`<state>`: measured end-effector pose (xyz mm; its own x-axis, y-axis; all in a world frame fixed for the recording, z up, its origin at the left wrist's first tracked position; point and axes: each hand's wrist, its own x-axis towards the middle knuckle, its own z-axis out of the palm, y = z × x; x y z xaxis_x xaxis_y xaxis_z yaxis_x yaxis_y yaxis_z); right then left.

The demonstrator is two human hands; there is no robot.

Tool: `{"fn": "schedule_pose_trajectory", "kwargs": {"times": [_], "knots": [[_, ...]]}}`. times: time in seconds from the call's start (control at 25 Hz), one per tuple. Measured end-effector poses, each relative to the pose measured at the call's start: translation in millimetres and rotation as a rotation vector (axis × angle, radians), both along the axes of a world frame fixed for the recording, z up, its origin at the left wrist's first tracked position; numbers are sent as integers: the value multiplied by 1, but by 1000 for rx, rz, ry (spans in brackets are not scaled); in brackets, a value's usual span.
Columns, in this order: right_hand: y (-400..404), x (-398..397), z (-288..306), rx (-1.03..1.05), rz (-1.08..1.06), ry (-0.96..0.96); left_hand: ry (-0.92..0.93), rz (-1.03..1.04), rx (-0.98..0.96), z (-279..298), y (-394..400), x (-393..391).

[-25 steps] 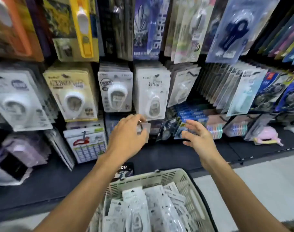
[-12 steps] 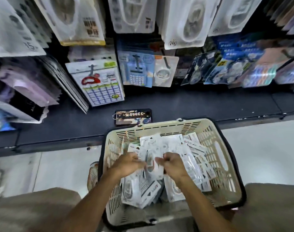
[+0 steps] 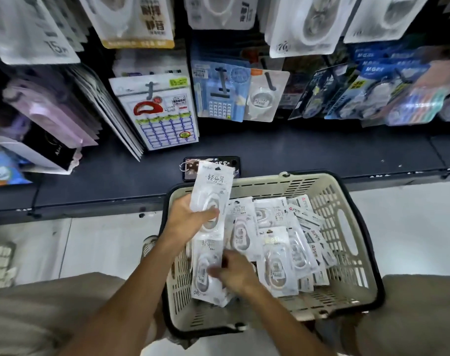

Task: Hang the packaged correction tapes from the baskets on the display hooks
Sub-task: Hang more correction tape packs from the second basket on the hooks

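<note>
Correction-tape packet [image 3: 211, 199] is standing upright in the left hand [image 3: 186, 222], fingers curling round its lower half, hang-hole end pointing far toward the hooks. Right hand [image 3: 233, 274] is pinching a second packet [image 3: 208, 272] lying lengthwise near in the basket [image 3: 347, 222].

Dim, even indoor light, strong wide-angle bending at edges (corners soft), right hand [image 3: 234, 274] motion-blurred

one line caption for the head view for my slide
Left hand lifts a white packaged correction tape from the beige plastic basket while right hand grips another pack.
</note>
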<state>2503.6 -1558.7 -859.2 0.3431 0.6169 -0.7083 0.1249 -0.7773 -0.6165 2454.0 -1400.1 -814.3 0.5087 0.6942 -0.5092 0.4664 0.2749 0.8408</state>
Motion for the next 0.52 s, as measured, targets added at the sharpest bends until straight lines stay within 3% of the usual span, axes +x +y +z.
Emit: {"fn": "schedule_pose_trajectory", "kwargs": {"times": [0.04, 0.12, 0.24, 0.32, 0.44, 0.52], "knots": [[0, -14, -6, -17, 93, -86, -18, 29, 19, -2, 2, -2], [-2, -18, -2, 11, 41, -170, -37, 88, 64, -3, 3, -4], [-26, 39, 10, 235, -507, 118, -7, 144, 112, -1, 6, -5], [-47, 83, 22, 393, -678, 342, -7, 140, 68, -2, 3, -5], [-30, 93, 33, 436, -435, 284, -64, -41, -185, 2, -8, -2], [-4, 72, 28, 474, -388, 229, -61, -175, -217, 2, -15, -4]]}}
